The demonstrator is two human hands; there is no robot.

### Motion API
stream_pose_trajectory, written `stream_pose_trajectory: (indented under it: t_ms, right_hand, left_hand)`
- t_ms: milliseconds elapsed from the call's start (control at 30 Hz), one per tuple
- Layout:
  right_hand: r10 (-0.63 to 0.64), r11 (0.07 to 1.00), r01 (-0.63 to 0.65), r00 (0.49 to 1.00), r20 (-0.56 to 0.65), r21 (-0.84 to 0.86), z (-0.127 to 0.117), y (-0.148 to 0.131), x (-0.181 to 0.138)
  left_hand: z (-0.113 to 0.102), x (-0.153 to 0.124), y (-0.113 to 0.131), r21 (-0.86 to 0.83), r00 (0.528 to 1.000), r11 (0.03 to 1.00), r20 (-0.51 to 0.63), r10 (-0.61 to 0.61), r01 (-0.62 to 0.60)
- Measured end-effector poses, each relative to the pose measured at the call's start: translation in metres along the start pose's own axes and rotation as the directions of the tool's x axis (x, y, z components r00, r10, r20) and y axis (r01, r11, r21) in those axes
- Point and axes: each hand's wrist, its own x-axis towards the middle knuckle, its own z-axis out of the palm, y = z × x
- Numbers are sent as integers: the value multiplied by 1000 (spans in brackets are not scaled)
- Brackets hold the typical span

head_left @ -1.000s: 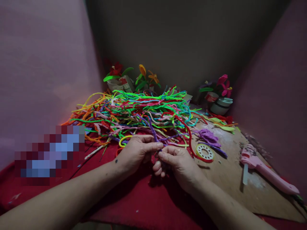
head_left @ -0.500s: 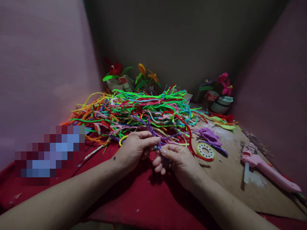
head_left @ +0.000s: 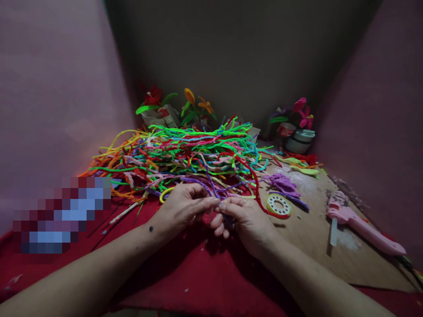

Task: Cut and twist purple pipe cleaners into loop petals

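Your left hand and right hand meet, fingers pinched shut on one purple pipe cleaner just near the colourful pile.

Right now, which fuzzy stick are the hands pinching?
Find the rainbow pile of fuzzy sticks on the red cloth. At its near edge the left hand and right hand meet. The purple stick pinched between them is the only one held.

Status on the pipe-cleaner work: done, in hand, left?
Done: finished flowers stand at the back. In hand: left hand and right hand pinch one purple pipe cleaner. Left: the big loose pile behind them; the pink glue gun lies untouched on the right.
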Motion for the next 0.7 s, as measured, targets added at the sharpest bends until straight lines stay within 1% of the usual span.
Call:
stream_pose_trajectory:
  t_ms: [33, 67, 100, 133, 167, 200, 233, 267, 333, 400, 433, 467, 500, 533, 567, 600, 633, 667, 700]
  right_hand:
    - [-2, 1000, 2, 1000, 5, 9, -1, 0, 0]
    - [-4, 1000, 4, 1000, 15, 15, -1, -1, 0]
    - [-7, 1000, 7, 1000, 25, 16, -2, -1, 0]
    - [-9, 1000, 8, 999, 35, 9, -3, -2, -1]
    - [-10, 1000, 10, 999, 44, -4, -3, -3, -2]
    - [-5, 1000, 7, 998, 55, -22, -3, -4, -2]
    - [-1, 999, 4, 998, 65, -41, -3, -4, -3]
    - [5, 998, 0, 997, 74, -61, -3, -5, -4]
    - [15, 995, -5, 996, 88, -105, -1, -7, -6]
    - [9, 986, 7, 996, 93, -169, 0, -7, -7]
    - [0, 976, 20, 996, 89, -218, 1, -7, -8]
    - [-18, 959, 41, 996, 84, -281, 1, -6, -8]
    - [-54, 930, 79, 995, 79, -360, 1, -5, -9]
    - [-111, 880, 134, 991, 79, -455, 1, -3, -10]
    - [-185, 803, 202, 979, 88, -561, 1, -1, -12]
    - [-274, 698, 278, 955, 113, -660, 2, 0, -14]
    - [-363, 570, 352, 918, 157, -743, 2, 2, -16]
    - [-444, 430, 415, 870, 213, -801, 2, 4, -18]
    - [-510, 297, 468, 815, 276, -832, 2, 5, -21]
  left_hand:
    - [0, -1, 0, 48, 999, 998, 6, 43, -43]
    - [1, -2, 0, 100, 994, 989, 20, 111, -112]
    - [0, -3, -1, 161, 978, 965, 37, 203, -207]
    - [0, -3, -2, 243, 948, 917, 56, 313, -317]
    - [-1, -2, -4, 333, 907, 846, 78, 415, -416]
    - [-2, -2, -6, 410, 865, 773, 95, 493, -485]
    - [-3, -1, -7, 484, 830, 699, 115, 546, -527]
    - [-4, -2, -7, 548, 805, 633, 135, 578, -547]
    - [-6, -4, -5, 635, 774, 531, 174, 609, -561]
    - [-6, -8, 0, 713, 747, 409, 240, 619, -569]
    - [-6, -10, 2, 745, 746, 357, 274, 607, -564]
    - [-5, -11, 5, 764, 758, 335, 292, 583, -552]
    - [-5, -13, 6, 777, 780, 335, 297, 551, -533]
    - [-5, -13, 7, 778, 815, 377, 282, 506, -503]
    - [-5, -13, 8, 753, 863, 473, 247, 441, -457]
    - [-5, -13, 8, 694, 915, 607, 207, 345, -386]
    - [-6, -12, 8, 595, 959, 752, 179, 220, -284]
    - [-6, -10, 7, 456, 981, 875, 176, 86, -159]
    - [-6, -9, 7, 294, 979, 955, 200, -31, -30]
